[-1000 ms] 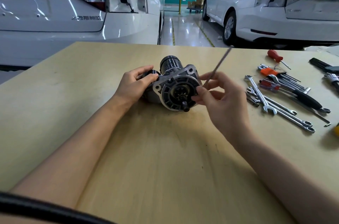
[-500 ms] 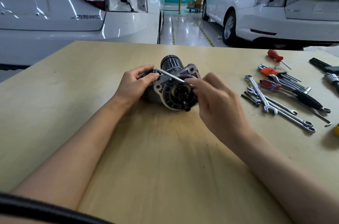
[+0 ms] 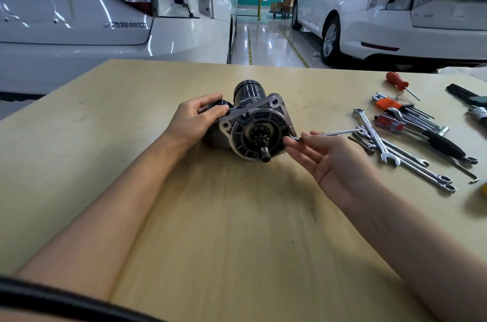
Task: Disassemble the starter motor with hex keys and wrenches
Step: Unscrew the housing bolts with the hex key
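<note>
Hex key (image 3: 326, 133) swung from the housing top to its right side, right hand (image 3: 340, 163) pinching it, left hand (image 3: 195, 118) gripping starter motor (image 3: 253, 126) mid-table; bolt loosening underway, next reseat key squarely.

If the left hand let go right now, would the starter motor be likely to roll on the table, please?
Probably only a little: the starter motor lies on its side, but its eared flange should check rolling. Its metal build suggests heavy and stiff.
</note>
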`<state>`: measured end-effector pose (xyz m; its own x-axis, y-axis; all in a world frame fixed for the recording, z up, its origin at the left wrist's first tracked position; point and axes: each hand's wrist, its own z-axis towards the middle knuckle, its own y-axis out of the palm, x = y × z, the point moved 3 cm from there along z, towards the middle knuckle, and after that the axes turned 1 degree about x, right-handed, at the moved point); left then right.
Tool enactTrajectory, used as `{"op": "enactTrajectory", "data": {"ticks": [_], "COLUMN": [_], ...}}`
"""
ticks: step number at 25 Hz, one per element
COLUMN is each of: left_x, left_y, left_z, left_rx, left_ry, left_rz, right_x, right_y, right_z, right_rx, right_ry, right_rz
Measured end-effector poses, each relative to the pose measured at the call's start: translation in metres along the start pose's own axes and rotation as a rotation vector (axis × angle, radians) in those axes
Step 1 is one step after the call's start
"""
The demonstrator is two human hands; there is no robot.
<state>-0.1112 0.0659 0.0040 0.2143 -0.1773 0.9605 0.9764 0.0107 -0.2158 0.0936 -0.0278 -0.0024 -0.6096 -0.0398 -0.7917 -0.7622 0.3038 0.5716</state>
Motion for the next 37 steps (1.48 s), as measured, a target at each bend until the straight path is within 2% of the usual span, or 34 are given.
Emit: {"op": "enactTrajectory", "data": {"ticks": [16,24,32,37], "left_x": [-0.0004,-0.0023,-0.0033,-0.0029], "left_y": [0.0006,0.0004,-0.0003,-0.0001], "left_z": [-0.0010,-0.0001,0.0006,0.0005], "left_rx": [-0.003,-0.012,-0.022,-0.015], "left_ry": [-0.028,-0.027,-0.018,-0.011], "left_rz": [-0.047,-0.046,-0.042,-0.048], "right_x": [0.0030,0.0043,0.0021,0.0095], "right_y": [0.0005,-0.0011,0.0043,0.0010], "right_z": [-0.0022,-0.0015,-0.0003,-0.0017], "right_rx": [-0.014,-0.006,-0.048,0.000], "right_ry": [0.113,0.113,0.014,0.095], "right_rz": [0.048,0.052,0.068,0.082]}}
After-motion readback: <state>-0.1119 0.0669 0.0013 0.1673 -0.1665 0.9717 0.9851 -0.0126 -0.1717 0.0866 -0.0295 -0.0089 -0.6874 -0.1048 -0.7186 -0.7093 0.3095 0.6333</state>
